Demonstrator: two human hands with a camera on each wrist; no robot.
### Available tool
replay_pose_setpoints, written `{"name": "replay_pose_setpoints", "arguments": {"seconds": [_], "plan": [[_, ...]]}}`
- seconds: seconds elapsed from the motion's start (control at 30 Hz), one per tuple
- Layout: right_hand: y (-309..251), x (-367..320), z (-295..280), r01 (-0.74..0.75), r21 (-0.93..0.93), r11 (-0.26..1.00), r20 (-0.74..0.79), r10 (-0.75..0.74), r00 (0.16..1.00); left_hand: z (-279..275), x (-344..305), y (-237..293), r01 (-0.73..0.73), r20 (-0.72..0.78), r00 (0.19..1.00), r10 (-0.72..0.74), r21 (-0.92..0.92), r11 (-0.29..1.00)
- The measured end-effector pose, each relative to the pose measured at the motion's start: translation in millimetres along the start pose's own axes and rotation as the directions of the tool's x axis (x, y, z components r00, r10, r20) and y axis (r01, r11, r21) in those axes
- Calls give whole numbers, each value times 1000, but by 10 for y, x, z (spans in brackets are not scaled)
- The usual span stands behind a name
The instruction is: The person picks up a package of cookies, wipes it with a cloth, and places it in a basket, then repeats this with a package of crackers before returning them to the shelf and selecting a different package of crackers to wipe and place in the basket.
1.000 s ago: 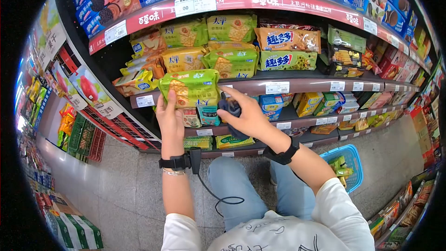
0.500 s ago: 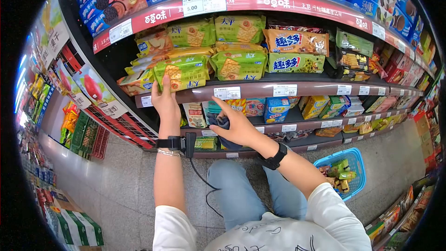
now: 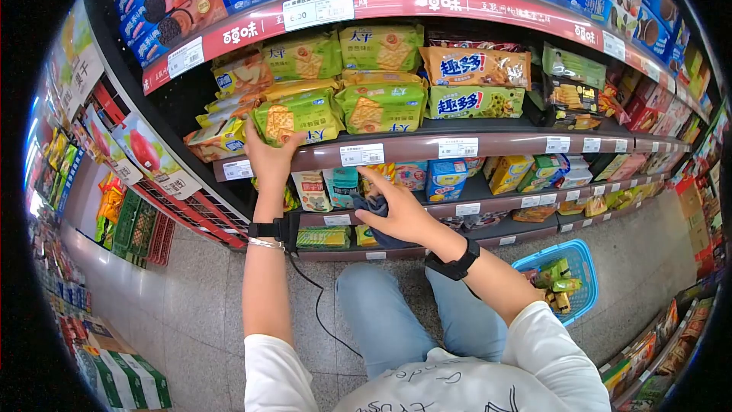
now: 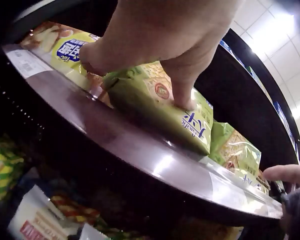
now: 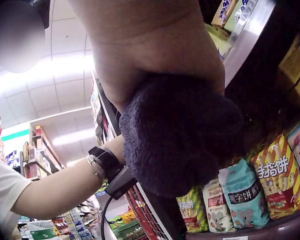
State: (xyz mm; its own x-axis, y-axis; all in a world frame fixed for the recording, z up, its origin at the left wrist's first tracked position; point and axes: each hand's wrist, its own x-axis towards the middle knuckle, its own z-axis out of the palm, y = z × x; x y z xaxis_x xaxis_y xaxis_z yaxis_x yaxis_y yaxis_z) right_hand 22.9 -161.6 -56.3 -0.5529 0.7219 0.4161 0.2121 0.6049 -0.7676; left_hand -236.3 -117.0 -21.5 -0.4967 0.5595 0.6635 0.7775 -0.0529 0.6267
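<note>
The green cracker pack lay on the middle shelf, long axis along the shelf edge and printed face tilted outward, with the left hand's thumb and fingers clamped on its left end. A second earlier it had hung lower, before the shelf edge. The right hand kept its fingers curled round a dark cloth, which hid the fingertips

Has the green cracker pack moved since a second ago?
Yes: the green cracker pack rose from in front of the shelf rail onto the shelf, in the left hand.
</note>
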Motion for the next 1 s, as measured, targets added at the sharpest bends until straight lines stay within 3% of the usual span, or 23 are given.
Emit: {"name": "replay_pose_setpoints", "arguments": {"seconds": [0.03, 0.13, 0.23, 0.33, 0.83, 1.0], "plan": [[0, -13, -8, 4, 3, 1000, 0, -4, 1000, -23, -26, 89, 43, 52, 998, -43, 5, 999], [6, -54, -39, -6, -3, 1000, 18, 6, 1000, -27, -18, 223, -52, -23, 998, 51, -59, 997], [-8, -111, -87, -19, -24, 1000, 12, 20, 1000, -20, 61, 224, -246, -37, 969, 244, -64, 967], [76, -159, -95, 21, -14, 1000, -28, -21, 999, 10, 109, 134, -142, 87, 986, 143, -15, 990], [121, -332, -207, -25, -3, 1000, -30, 25, 999, 72, 37, 139, -157, 5, 988, 157, 23, 987], [108, -407, -289, -52, -5, 999, -22, 52, 998, 60, 36, 57, -171, 47, 984, 171, 2, 985]]}}
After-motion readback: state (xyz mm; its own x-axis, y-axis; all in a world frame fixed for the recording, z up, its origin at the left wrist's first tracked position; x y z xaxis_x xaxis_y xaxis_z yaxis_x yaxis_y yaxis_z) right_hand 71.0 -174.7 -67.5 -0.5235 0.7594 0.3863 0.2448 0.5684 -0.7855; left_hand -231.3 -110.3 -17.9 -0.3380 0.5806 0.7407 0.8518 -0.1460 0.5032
